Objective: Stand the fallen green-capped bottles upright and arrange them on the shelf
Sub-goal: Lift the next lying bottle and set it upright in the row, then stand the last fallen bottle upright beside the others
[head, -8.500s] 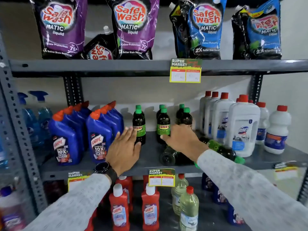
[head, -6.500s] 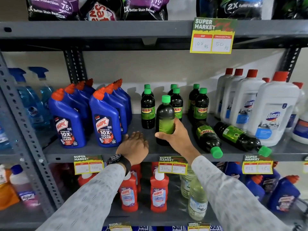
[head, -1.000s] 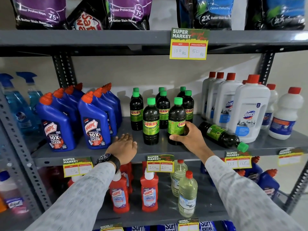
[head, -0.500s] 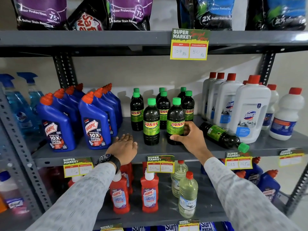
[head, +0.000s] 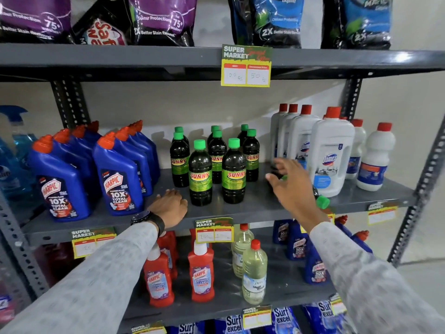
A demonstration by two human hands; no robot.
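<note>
Several dark green-capped SUNNY bottles stand upright on the grey middle shelf (head: 252,208). The two front ones are the left front bottle (head: 200,174) and the right front bottle (head: 233,172). One fallen bottle (head: 322,201) lies on its side to their right, mostly hidden behind my right hand, its green cap pointing at the shelf's front edge. My right hand (head: 290,182) hovers over it with fingers spread and holds nothing. My left hand (head: 169,206) rests flat on the shelf in front of the left front bottle, empty.
Blue Harpic bottles (head: 118,179) crowd the shelf's left side and white red-capped Domex bottles (head: 332,153) stand to the right, close behind the fallen bottle. Detergent pouches fill the shelf above. Red and clear bottles stand on the shelf below.
My right hand has let go of the right front bottle, which stays upright, and moved right over the fallen bottle. My left hand has stayed put.
</note>
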